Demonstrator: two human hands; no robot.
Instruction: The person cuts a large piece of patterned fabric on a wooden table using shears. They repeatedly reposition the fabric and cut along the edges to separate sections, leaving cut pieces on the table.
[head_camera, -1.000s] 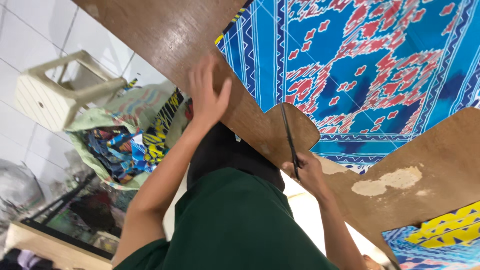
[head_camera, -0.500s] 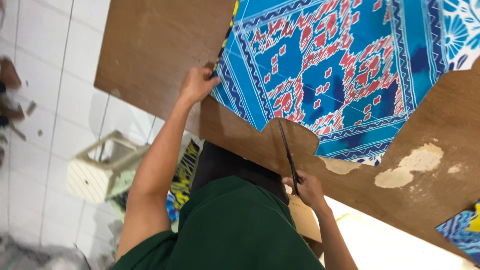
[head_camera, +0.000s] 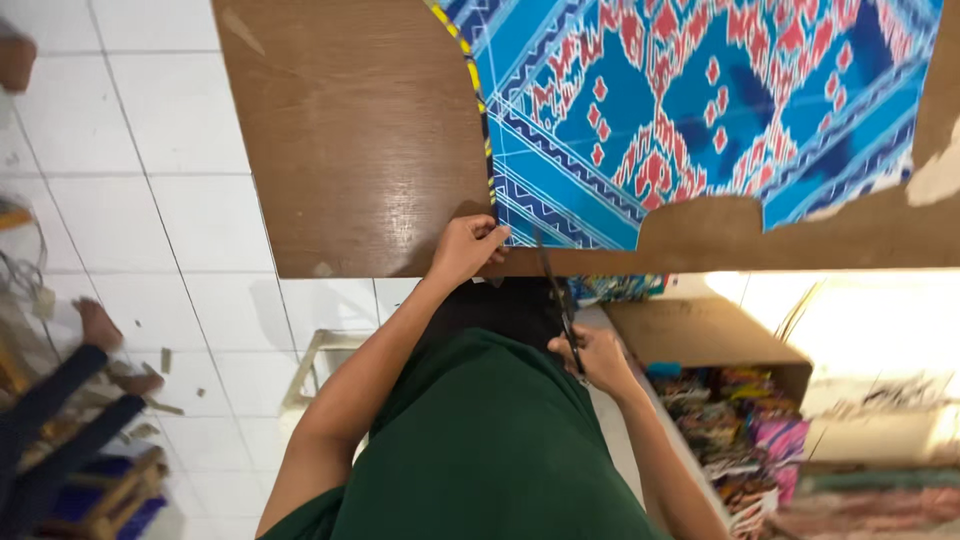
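Note:
A blue fabric (head_camera: 700, 110) with red and white motifs lies spread on a brown wooden table (head_camera: 350, 150). My left hand (head_camera: 468, 246) is curled on the fabric's near corner at the table's front edge, pinching it. My right hand (head_camera: 592, 358) is below the table edge and holds black scissors (head_camera: 553, 285). Their blades point up towards the fabric's cut edge, just right of my left hand. My green shirt fills the lower middle of the view.
A cardboard box (head_camera: 720, 335) with colourful fabric scraps stands under the table at the right. White floor tiles (head_camera: 130, 130) lie to the left. Another person's legs in dark trousers (head_camera: 60, 400) and bare feet are at the far left. A pale stool (head_camera: 310, 360) is by my arm.
The view has swung round so the table's edge now runs level. My left hand has slid down the fabric's edge to its near corner. The right hand keeps the scissors near the edge.

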